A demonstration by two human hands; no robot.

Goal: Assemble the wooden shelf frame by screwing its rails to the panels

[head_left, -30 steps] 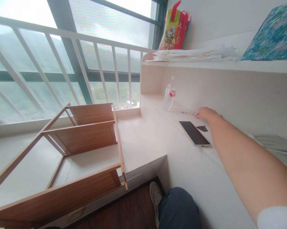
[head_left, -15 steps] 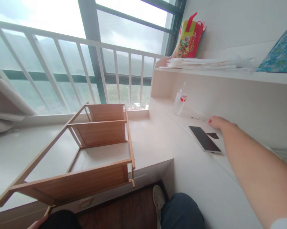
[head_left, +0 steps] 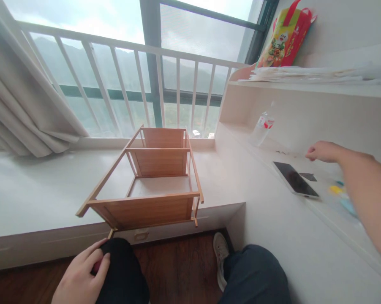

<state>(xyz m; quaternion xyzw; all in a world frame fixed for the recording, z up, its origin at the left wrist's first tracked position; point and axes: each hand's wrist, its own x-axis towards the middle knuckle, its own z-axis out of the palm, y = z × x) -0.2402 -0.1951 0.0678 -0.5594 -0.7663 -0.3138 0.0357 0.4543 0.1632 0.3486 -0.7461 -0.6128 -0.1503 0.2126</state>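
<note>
- Head view: the right hand (head_left: 322, 151) is hovering over the pale worktop ledge (head_left: 323, 202), fingers curled together, holding nothing visible, near the black flat rectangular phone (head_left: 295, 179) lying there.
- The clear plastic bottle (head_left: 262, 128) is showing a red-and-white label, too blurred to read.
- The left hand (head_left: 79, 274) is resting on the black-clad knee (head_left: 123, 270), its grip hard to make out.
- The wooden slatted rack (head_left: 152, 181) is lying on the white window sill (head_left: 35, 194).

One rack (head_left: 152, 181), one phone (head_left: 294, 179) (one bottle (head_left: 262, 128))
</note>
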